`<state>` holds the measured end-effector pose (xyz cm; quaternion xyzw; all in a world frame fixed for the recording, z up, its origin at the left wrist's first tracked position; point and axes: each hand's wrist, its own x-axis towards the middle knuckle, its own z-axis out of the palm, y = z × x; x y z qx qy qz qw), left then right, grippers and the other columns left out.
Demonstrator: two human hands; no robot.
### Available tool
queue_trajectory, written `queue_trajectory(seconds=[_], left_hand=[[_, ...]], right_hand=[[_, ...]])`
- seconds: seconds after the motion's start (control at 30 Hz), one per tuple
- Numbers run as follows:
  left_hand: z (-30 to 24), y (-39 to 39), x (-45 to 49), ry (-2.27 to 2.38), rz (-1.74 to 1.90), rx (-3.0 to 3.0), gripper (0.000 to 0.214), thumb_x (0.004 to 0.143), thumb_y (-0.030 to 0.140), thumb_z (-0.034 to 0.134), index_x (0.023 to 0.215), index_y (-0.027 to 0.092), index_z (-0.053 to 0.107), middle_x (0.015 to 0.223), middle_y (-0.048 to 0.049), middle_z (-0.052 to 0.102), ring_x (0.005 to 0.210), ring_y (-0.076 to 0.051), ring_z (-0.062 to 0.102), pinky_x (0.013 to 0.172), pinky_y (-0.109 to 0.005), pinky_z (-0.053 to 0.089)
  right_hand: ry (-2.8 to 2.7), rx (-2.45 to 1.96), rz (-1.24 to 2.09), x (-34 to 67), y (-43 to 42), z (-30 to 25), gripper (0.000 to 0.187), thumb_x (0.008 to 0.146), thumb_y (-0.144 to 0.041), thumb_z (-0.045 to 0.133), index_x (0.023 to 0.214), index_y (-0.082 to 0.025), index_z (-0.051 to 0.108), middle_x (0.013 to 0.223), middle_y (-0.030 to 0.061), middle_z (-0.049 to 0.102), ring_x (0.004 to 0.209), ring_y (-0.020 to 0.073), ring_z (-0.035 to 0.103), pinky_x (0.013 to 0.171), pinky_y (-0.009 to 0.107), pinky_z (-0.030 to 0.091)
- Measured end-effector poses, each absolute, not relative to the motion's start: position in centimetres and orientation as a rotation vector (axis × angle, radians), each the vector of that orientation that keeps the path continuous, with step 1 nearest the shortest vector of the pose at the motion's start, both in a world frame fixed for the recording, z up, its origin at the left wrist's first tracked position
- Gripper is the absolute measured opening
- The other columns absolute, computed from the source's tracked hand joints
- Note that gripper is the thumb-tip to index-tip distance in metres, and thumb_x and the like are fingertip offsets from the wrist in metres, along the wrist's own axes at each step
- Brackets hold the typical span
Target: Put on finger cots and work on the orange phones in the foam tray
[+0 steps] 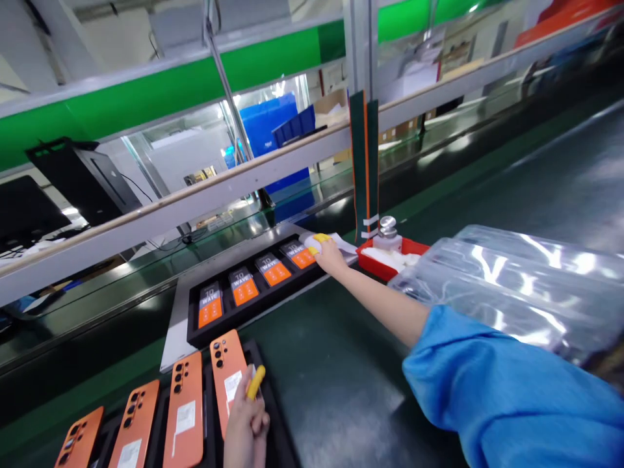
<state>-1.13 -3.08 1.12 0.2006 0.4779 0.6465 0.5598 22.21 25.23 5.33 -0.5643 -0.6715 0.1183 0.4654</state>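
Observation:
My right hand point(327, 255) reaches far forward, fingers with yellow finger cots closed on a white cloth point(336, 242) at the right end of a black tray point(253, 312). That tray holds several phones point(244, 286) lying screen up with orange "WAVE" displays. My left hand point(247, 419), with a yellow cot on the forefinger, rests curled on the rightmost of several orange phones point(227, 374) lying back up in a nearer black tray point(280, 429). I cannot make out anything inside its fingers.
A red tray point(414, 247) with a metal-capped dispenser bottle point(388, 234) and white wipes stands right of the cloth. A stack of clear plastic trays point(511, 279) lies at the right. Dark green belt surface point(341, 383) runs beneath. A metal rail and post point(363, 117) cross the back.

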Motion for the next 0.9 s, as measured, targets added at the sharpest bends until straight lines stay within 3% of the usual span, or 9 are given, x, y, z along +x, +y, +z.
queue_trajectory(seconds=[0.07,0.17,0.27,0.47,0.6,0.7,0.83,0.9], left_hand=[[2.3,-3.6,-0.6,1.095,1.575,0.410,0.067,0.061,0.007,0.062,0.124,0.020,0.044,0.070,0.0031,0.051,0.041,0.002,0.024,0.044,-0.013,0.031],[3.4,-4.2,0.0,1.048,1.541,0.463,0.063,0.061,0.006,0.064,0.120,0.022,0.049,0.066,0.0052,0.044,0.042,0.001,0.023,0.044,-0.015,0.032],[3.7,-4.7,0.2,1.034,1.474,0.590,0.063,0.061,0.006,0.064,0.120,0.025,0.050,0.061,0.0072,0.037,0.042,0.001,0.023,0.044,-0.015,0.032],[3.5,-4.9,0.1,1.061,1.437,0.705,0.058,0.061,0.012,0.069,0.115,0.024,0.052,0.070,0.0062,0.046,0.041,0.002,0.024,0.044,-0.016,0.035],[3.4,-4.6,0.0,1.050,1.452,0.658,0.049,0.070,0.039,0.066,0.113,0.020,0.053,0.089,0.0007,0.055,0.042,0.000,0.027,0.045,-0.020,0.038],[3.4,-4.7,0.4,1.080,1.435,0.654,0.063,0.075,0.060,0.050,0.124,0.021,0.046,0.101,-0.0055,0.057,0.047,-0.004,0.035,0.046,-0.022,0.039],[3.0,-4.9,1.0,1.176,1.440,0.672,0.072,0.072,0.067,0.046,0.128,0.022,0.040,0.113,-0.0085,0.055,0.049,-0.005,0.038,0.046,-0.021,0.038],[2.8,-4.8,1.1,1.192,1.420,0.725,0.071,0.071,0.068,0.046,0.123,0.020,0.045,0.107,-0.0081,0.057,0.046,-0.003,0.032,0.043,-0.021,0.036]], right_hand=[[-1.708,-1.256,0.350,20.1,20.9,4.9,0.041,0.081,-0.020,0.043,0.120,-0.008,0.045,0.124,0.0153,0.047,0.119,0.0212,0.040,0.102,0.036,0.032],[-1.896,-0.946,0.486,16.7,13.3,3.5,0.033,0.077,-0.025,0.056,0.109,-0.019,0.054,0.112,0.0040,0.057,0.106,0.0134,0.051,0.094,0.026,0.041],[-2.048,-0.488,0.615,14.0,7.4,2.4,0.029,0.078,-0.025,0.057,0.105,-0.018,0.057,0.113,0.0074,0.057,0.107,0.0158,0.050,0.095,0.031,0.040],[-2.131,-0.384,0.722,12.3,4.1,2.0,0.015,0.078,-0.025,0.058,0.089,-0.016,0.063,0.107,0.0074,0.060,0.102,0.0166,0.053,0.093,0.034,0.039],[-2.100,-0.295,0.766,12.3,3.6,2.2,0.015,0.078,-0.028,0.060,0.089,-0.018,0.063,0.103,0.0049,0.062,0.103,0.0156,0.052,0.094,0.033,0.036],[-2.183,-0.225,0.781,12.4,3.3,2.3,0.014,0.078,-0.028,0.060,0.088,-0.019,0.064,0.105,0.0037,0.062,0.104,0.0158,0.051,0.096,0.035,0.033],[-2.294,-0.203,0.877,12.4,3.3,2.4,0.009,0.077,-0.024,0.061,0.083,-0.020,0.065,0.107,0.0038,0.060,0.103,0.0162,0.051,0.096,0.036,0.032],[-2.238,-0.181,0.981,12.3,3.4,2.3,0.005,0.075,-0.022,0.062,0.076,-0.018,0.064,0.101,0.0040,0.061,0.099,0.0160,0.052,0.093,0.035,0.035]])
